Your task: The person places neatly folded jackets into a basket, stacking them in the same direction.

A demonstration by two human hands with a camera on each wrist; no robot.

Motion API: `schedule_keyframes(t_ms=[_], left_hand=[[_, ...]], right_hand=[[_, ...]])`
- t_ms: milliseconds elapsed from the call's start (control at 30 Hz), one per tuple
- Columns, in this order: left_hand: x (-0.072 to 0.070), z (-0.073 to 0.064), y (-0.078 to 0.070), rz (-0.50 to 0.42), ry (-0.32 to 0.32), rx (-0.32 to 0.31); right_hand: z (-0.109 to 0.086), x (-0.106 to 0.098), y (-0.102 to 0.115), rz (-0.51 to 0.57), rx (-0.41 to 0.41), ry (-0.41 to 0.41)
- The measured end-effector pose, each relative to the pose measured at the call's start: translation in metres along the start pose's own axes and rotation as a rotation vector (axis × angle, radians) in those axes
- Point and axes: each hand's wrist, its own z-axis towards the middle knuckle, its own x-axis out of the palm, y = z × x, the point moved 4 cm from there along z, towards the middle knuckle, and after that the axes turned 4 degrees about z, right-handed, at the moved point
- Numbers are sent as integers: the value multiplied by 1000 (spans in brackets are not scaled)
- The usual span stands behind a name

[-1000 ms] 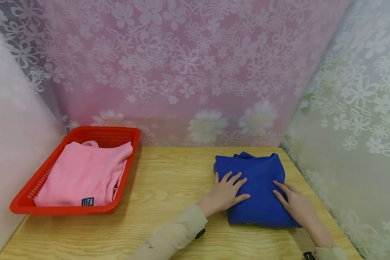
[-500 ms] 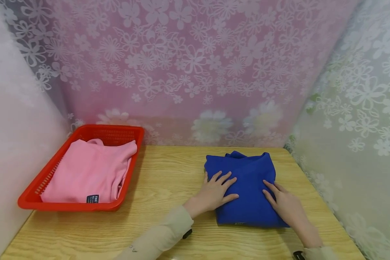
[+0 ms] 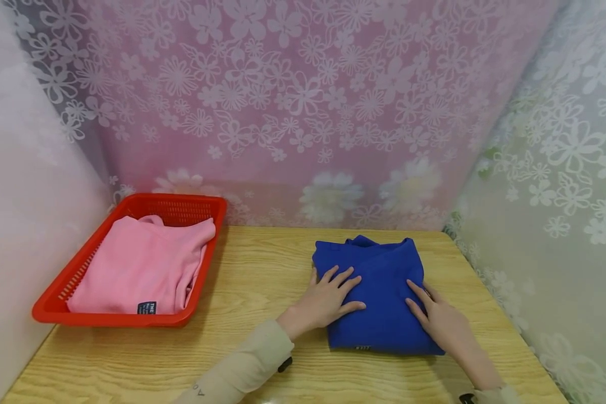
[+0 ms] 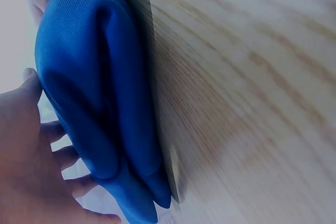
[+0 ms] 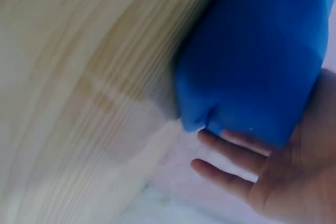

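Note:
A folded blue garment [image 3: 379,297] of thick cloth lies on the right half of the wooden table. In the left wrist view its stacked layers [image 4: 105,87] show from the side, with a small printed label near one end. My left hand [image 3: 328,300] rests on its left part, fingers spread and fairly straight. Along the right edge is my right hand [image 3: 441,320], thumb and a fingertip on the top. The right wrist view shows other fingers [image 5: 231,153] of that hand, nearly straight, against the garment's side. Neither hand curls round the cloth.
A red plastic basket [image 3: 45,311] stands at the table's left side with a folded pink garment [image 3: 136,269] in it, its dark label facing front. Flowered curtains [image 3: 303,112] hang behind and at the right. The wooden tabletop [image 3: 252,275] shows between basket and blue garment.
The whole scene shifts in the head view as the camera turns slightly. Both hands keep their places on the blue garment, which looks the same as before.

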Motion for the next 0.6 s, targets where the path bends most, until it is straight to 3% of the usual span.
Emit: schedule_keyframes(t_ms=[233, 600], left_hand=[[1, 0, -6, 22, -14, -13], [4, -1, -8, 25, -5, -31]], right_hand=[[-11, -5, -21, -21, -178, 34], [-12, 5, -21, 48, -153, 95]])
